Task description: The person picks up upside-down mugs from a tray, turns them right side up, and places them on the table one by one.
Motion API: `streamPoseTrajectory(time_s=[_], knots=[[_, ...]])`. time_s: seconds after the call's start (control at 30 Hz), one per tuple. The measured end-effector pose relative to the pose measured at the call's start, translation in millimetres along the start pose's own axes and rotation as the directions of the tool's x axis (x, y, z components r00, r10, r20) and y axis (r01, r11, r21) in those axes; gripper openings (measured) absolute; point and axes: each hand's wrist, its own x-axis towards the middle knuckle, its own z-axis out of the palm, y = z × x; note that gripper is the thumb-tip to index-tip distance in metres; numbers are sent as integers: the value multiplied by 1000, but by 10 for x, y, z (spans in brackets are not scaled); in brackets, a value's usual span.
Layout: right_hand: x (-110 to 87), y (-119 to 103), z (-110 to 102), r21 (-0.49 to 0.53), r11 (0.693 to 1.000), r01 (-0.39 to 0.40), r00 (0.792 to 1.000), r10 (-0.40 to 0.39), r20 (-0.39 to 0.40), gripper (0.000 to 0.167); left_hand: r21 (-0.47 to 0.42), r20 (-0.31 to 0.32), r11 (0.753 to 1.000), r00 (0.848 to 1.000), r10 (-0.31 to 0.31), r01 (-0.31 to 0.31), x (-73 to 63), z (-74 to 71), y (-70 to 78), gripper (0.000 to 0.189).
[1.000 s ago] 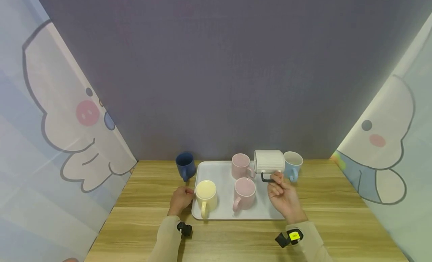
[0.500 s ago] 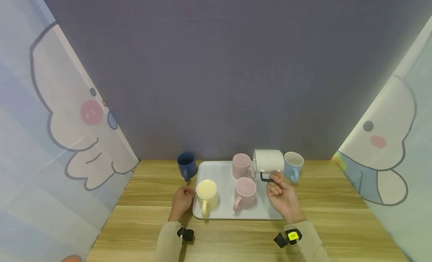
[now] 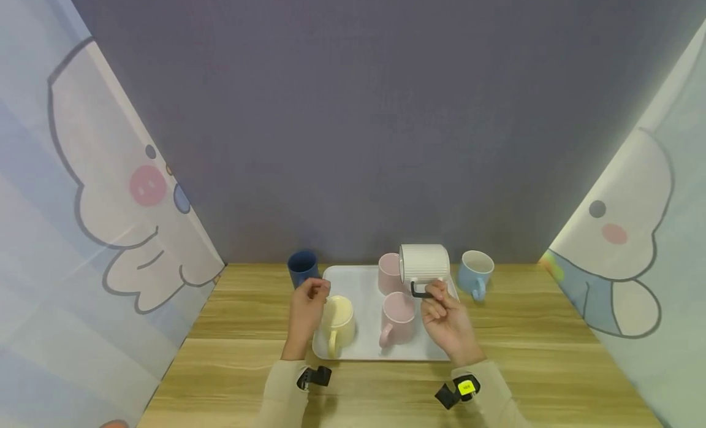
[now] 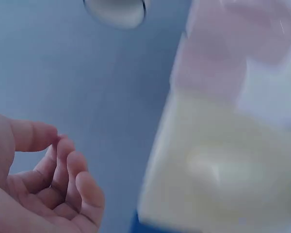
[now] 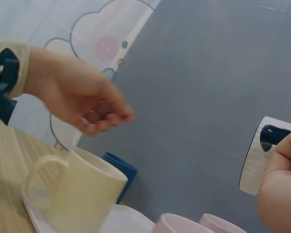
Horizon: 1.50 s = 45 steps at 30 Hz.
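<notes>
My right hand [image 3: 449, 330] pinches the dark handle of a white ribbed mug [image 3: 425, 263]. The mug lies on its side in the air over the tray [image 3: 358, 348], its mouth facing left. My left hand [image 3: 306, 311] is raised above the tray's left edge, fingers loosely curled, with nothing in it. Beside that hand a yellow mug [image 3: 339, 324] stands on the tray. Two pink mugs stand there too: the front one [image 3: 398, 321] below the white mug, the back one [image 3: 388, 275] partly hidden by it. In the left wrist view, the yellow mug [image 4: 213, 174] is blurred.
A dark blue mug [image 3: 303, 267] stands on the wooden table [image 3: 380, 391] left of the tray, partly covered by my left hand. A light blue mug [image 3: 475, 275] stands right of the tray. Behind the table rises a grey wall [image 3: 358, 140].
My left hand has lifted from beside the tray's left edge, up and forward. My right hand has carried the white mug a little to the left, away from the light blue mug.
</notes>
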Motion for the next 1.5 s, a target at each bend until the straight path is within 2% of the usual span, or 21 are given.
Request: streamPoseTrajectory(time_s=[0.07, 0.17, 0.33, 0.43, 0.53, 0.63, 0.77, 0.83, 0.9, 1.0, 1.1, 1.2, 1.37, 1.43, 1.5], knots=[[23, 46, -2, -15, 1000, -9, 1000, 9, -1, 45, -80, 70, 997, 997, -14, 20, -68, 109, 135, 14], [52, 118, -21, -43, 999, -20, 1000, 20, -6, 47, -175, 179, 982, 983, -43, 74, -170, 314, 244, 18], [95, 238, -62, -89, 995, -42, 999, 41, -14, 43, -212, 296, 972, 954, -39, 105, -303, 614, 313, 22], [120, 294, -70, -120, 991, -54, 998, 52, -22, 41, -249, 347, 956, 936, -62, 155, -345, 705, 344, 27], [141, 330, -64, -143, 988, -56, 998, 54, -19, 39, -310, 391, 921, 915, -101, 235, -350, 742, 346, 33], [147, 354, -62, -163, 985, -60, 998, 60, -4, 40, -396, 446, 852, 883, -148, 343, -341, 749, 333, 31], [139, 378, -76, -192, 978, -84, 996, 87, 6, 44, -519, 526, 697, 827, -196, 495, -345, 744, 313, 20], [132, 385, -85, -205, 974, -98, 995, 99, -2, 45, -562, 558, 624, 806, -199, 543, -351, 745, 299, 17], [128, 389, -85, -218, 970, -106, 994, 106, -11, 46, -595, 588, 561, 788, -184, 575, -358, 746, 293, 17], [131, 379, -78, -230, 965, -125, 992, 123, -23, 46, -627, 624, 494, 768, -144, 602, -369, 749, 287, 18], [136, 354, -53, -253, 957, -142, 990, 142, -18, 47, -645, 656, 444, 749, -96, 622, -382, 751, 284, 20], [135, 314, -21, -300, 941, -155, 987, 158, -17, 48, -656, 676, 418, 735, -43, 628, -397, 751, 279, 20], [122, 243, 42, -416, 890, -188, 982, 174, -72, 49, -669, 681, 421, 732, 17, 612, -430, 745, 287, 19], [111, 215, 71, -482, 850, -212, 977, 175, -120, 49, -670, 680, 426, 733, 23, 608, -443, 745, 301, 19], [94, 180, 90, -565, 788, -243, 968, 162, -190, 47, -671, 676, 432, 737, 21, 603, -454, 742, 319, 20]])
